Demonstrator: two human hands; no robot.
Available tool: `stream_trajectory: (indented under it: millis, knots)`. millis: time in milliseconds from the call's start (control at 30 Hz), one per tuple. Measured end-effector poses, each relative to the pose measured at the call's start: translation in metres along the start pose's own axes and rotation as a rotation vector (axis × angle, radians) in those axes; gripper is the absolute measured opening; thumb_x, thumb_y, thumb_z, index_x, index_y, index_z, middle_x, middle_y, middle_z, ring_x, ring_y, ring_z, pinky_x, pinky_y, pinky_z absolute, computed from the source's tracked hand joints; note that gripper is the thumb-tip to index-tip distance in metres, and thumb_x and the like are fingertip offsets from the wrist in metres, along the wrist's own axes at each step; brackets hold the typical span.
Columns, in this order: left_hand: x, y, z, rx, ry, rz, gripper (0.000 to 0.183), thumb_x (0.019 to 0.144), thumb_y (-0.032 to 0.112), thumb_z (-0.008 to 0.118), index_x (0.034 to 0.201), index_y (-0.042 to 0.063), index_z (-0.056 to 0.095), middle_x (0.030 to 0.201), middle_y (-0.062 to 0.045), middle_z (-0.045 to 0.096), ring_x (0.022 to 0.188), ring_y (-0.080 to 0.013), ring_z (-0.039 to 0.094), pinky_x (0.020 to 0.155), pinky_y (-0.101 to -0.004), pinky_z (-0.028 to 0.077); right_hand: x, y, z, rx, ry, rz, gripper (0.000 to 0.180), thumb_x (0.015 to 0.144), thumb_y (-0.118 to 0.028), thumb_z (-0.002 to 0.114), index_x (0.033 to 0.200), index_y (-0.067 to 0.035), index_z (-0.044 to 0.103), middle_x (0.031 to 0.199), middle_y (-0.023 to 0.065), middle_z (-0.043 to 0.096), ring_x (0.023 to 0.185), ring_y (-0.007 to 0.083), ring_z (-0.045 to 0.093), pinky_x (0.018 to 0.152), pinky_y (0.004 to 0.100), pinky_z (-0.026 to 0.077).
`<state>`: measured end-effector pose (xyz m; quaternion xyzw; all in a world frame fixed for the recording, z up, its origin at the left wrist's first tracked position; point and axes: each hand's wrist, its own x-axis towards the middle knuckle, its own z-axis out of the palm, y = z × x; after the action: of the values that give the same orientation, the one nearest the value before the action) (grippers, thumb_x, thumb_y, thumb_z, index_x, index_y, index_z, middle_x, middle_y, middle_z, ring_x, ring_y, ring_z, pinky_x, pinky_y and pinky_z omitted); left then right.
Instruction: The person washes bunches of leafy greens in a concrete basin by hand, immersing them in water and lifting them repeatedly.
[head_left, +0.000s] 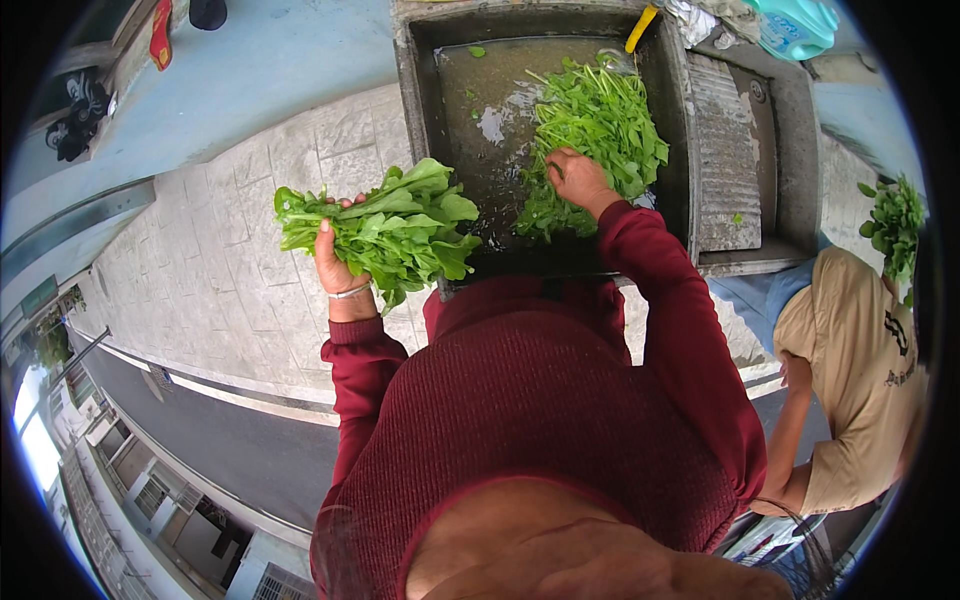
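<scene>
My left hand is closed around a bunch of leafy greens, held up beside the left wall of a concrete sink. The thumb is on the near side of the stems and the fingertips show on the far side. A larger heap of the same leafy greens lies in shallow water in the sink, against its right side. My right hand is at the left edge of that heap, fingers curled, with a bit of green showing between thumb and fingers.
A yellow hose end hangs over the sink's far right corner. A ridged concrete washboard adjoins on the right, with a turquoise bottle and crumpled cloth behind it. A person in a tan shirt is close on my right.
</scene>
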<state>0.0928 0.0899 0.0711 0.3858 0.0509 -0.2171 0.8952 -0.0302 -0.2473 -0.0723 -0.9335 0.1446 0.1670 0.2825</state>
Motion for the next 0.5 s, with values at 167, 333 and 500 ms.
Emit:
stream_trajectory:
  millis: [167,333,500]
  knots:
    - [0.0,-0.002,-0.004,-0.002,0.002,-0.001,0.032,0.086,0.025,0.055,0.112,0.007,0.048,0.103,-0.008,0.055,0.111,-0.0301,0.047,0.101,-0.0488,0.033,0.003,0.009,0.026,-0.242,0.031,0.213,0.051,0.083,-0.034,0.052,0.129,-0.014,0.043,0.138,0.0067,0.034,0.129,0.0383,0.022,0.096,0.0552,0.03]
    - [0.001,-0.001,0.002,0.032,0.026,-0.015,0.033,0.085,0.024,0.055,0.112,0.007,0.047,0.103,-0.008,0.055,0.11,-0.0298,0.048,0.1,-0.0482,0.033,-0.017,-0.048,0.038,-0.167,-0.34,0.131,0.057,0.085,-0.039,0.05,0.136,-0.019,0.036,0.146,0.0088,0.02,0.13,0.0514,0.005,0.1,0.0595,0.024]
    - [0.005,-0.001,0.006,0.01,-0.023,-0.013,0.033,0.085,0.024,0.055,0.112,0.006,0.047,0.103,-0.008,0.054,0.11,-0.0295,0.048,0.099,-0.0481,0.034,0.0,-0.003,0.034,0.156,-0.192,0.0,0.05,0.084,-0.034,0.051,0.13,-0.017,0.044,0.138,0.0099,0.034,0.13,0.0417,0.018,0.094,0.058,0.033]
